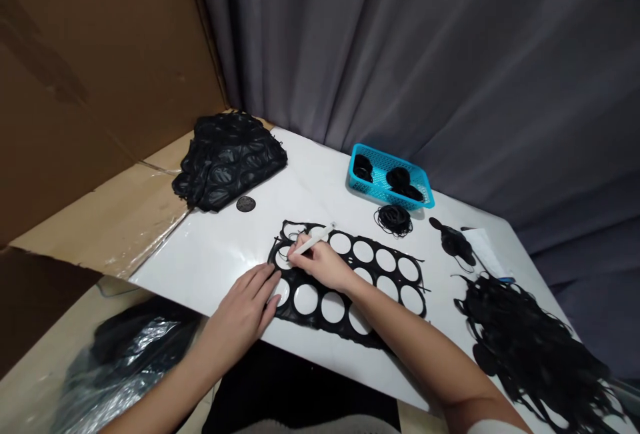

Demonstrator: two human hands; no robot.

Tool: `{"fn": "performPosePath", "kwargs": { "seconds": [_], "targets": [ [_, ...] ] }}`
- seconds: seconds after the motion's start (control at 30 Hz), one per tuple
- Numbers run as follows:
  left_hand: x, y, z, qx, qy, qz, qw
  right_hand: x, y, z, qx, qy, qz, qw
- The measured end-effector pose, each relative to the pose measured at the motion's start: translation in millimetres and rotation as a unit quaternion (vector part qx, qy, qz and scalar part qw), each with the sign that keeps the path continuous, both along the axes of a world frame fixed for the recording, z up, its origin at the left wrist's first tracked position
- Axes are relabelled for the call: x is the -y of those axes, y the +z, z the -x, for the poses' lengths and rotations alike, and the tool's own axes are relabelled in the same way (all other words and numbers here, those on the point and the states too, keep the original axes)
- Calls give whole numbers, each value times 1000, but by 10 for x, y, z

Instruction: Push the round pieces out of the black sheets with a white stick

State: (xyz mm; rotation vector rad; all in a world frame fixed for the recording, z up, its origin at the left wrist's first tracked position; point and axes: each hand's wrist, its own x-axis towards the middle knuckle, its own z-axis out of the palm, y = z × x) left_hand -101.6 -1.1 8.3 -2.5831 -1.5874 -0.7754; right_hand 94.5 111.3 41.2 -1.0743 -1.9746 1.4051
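Observation:
A black rubber sheet [373,266] punched with round holes lies flat on the white table [215,254]. My left hand [245,311] rests flat on the sheet's near left corner, fingers stretched out and pressing it down. My right hand [323,264] is closed around a thin white stick tool [315,239], held like a pen. The tool's tip touches the sheet at a hole near the left end.
A heap of black punched sheets [227,157] lies at the back left, with a round black disc [245,204] in front. A blue basket [390,177] holds black rings; a ring bundle [394,219] lies beside it. Black scrap strips [530,341] pile at right. Cardboard [100,87] stands left.

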Motion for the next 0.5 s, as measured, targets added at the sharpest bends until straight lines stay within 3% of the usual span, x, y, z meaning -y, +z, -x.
{"fn": "performPosePath", "kwargs": {
  "seconds": [0.5],
  "targets": [
    [-16, -40, -4, -15, -9, -11, 1000, 107, 29, 78, 56, 24, -76, 995]
  ]
}}
